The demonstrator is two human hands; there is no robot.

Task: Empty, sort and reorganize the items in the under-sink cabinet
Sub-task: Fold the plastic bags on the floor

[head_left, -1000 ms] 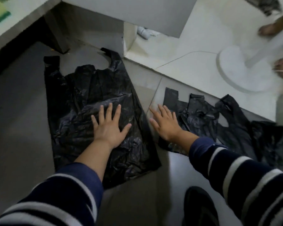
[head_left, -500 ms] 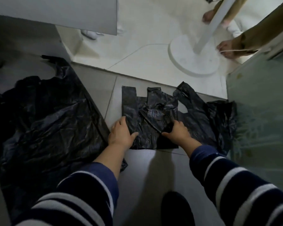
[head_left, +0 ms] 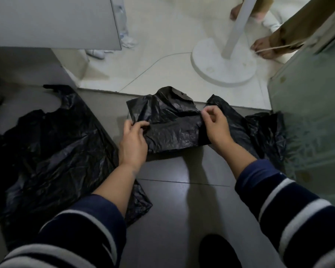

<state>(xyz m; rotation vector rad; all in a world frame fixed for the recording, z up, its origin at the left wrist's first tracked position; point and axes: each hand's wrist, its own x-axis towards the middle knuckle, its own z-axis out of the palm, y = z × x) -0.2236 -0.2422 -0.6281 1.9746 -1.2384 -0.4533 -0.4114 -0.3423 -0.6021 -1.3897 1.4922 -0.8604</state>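
A small black plastic bag [head_left: 170,130] is held just above the dark floor in the middle of the view. My left hand [head_left: 132,144] pinches its left edge and my right hand [head_left: 216,124] pinches its right edge, stretching it between them. A large black plastic bag [head_left: 52,144] lies spread flat on the floor to the left, apart from both hands. More crumpled black bags [head_left: 259,130] lie on the floor to the right, partly behind my right hand.
A white stand with a round base [head_left: 223,64] rises at the upper right, with another person's bare feet [head_left: 263,47] beside it. A grey cabinet door [head_left: 52,22] hangs open at the upper left. A frosted glass panel [head_left: 313,113] borders the right side.
My left hand left the large bag and both hands moved to the small bag, took hold of its sides and lifted it off the floor. The view swung right.
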